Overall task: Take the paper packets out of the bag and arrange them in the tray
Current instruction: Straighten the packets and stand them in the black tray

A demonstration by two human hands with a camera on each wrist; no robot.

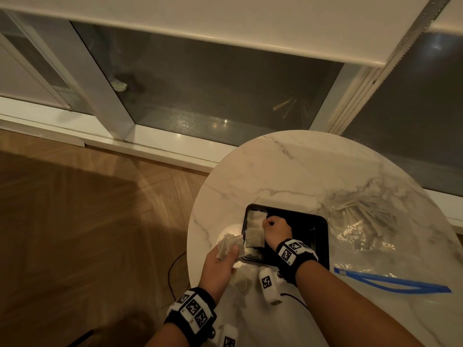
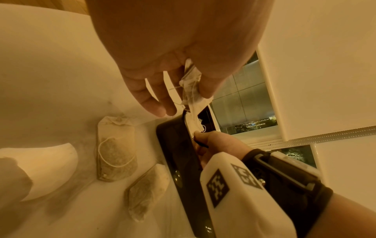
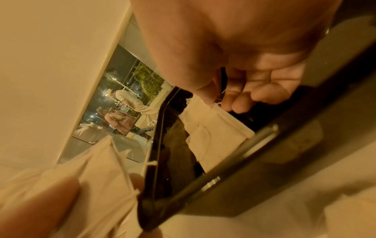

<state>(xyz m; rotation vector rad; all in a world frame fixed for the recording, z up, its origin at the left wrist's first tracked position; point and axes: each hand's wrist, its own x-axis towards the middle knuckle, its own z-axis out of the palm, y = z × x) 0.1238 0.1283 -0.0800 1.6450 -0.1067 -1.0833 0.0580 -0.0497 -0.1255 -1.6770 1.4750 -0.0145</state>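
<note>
Left hand (image 1: 218,265), near: grips spare tea-bag packets (image 1: 229,245) left of black tray (image 1: 316,242). Right hand (image 1: 276,230): fingers curled, pinching packet (image 1: 254,230) at tray's left edge, long axis near-to-far.

Between your left hand's thumb and fingers (image 1: 226,251) you have thin, matt, crinkled paper packets (image 1: 229,244) with fine white string, and the ones under your right hand's fingertips (image 3: 240,104) look the same soft, fibrous paper. They lie in a smooth, glossy black plastic tray (image 1: 318,236) that mirrors the light. It rests on a polished, grey-veined marble-look table (image 1: 275,166), and beyond your right knuckles the bag (image 1: 370,229) is clear, shiny, wrinkled plastic film.
</note>
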